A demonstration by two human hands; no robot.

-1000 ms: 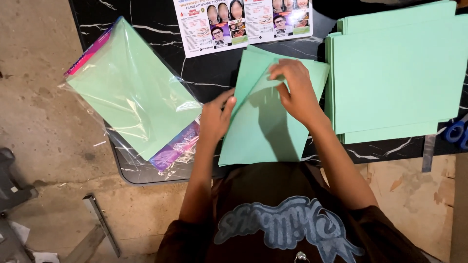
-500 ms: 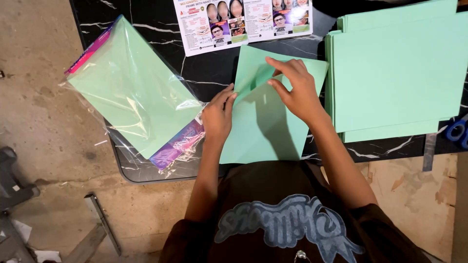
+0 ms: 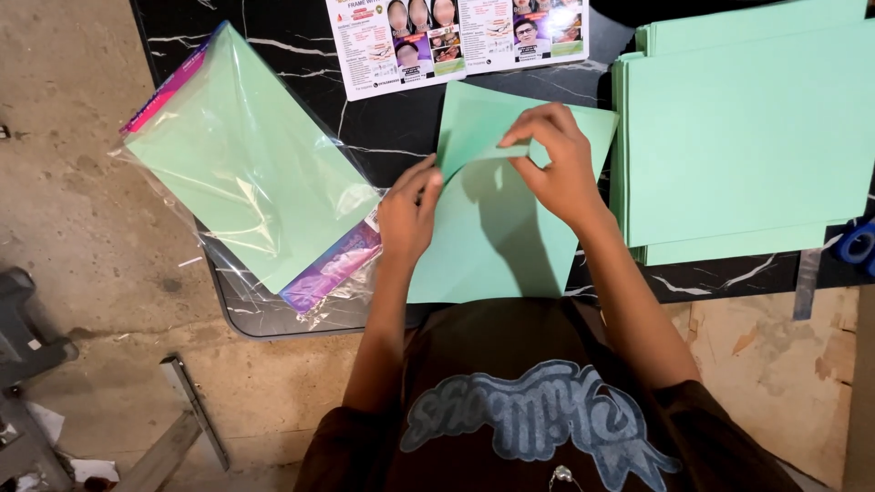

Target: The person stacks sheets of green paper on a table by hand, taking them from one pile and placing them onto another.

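A mint-green paper sheet (image 3: 488, 246) lies on the black marble-patterned table (image 3: 401, 118) in front of me. My right hand (image 3: 556, 169) pinches its upper left corner, folded over toward the middle. My left hand (image 3: 408, 214) holds the sheet's left edge with the fingertips, near where the fold starts. The corner flap stands raised off the sheet between both hands.
A stack of the same green sheets (image 3: 747, 137) lies to the right. At the left is a clear plastic bag (image 3: 251, 169) with green paper and a purple label. A printed leaflet (image 3: 456, 36) lies at the far edge. Blue scissor handles (image 3: 857, 244) show at far right.
My right hand has drawn the folded corner further down and left over the sheet. My left hand has slid a little up along the left edge.
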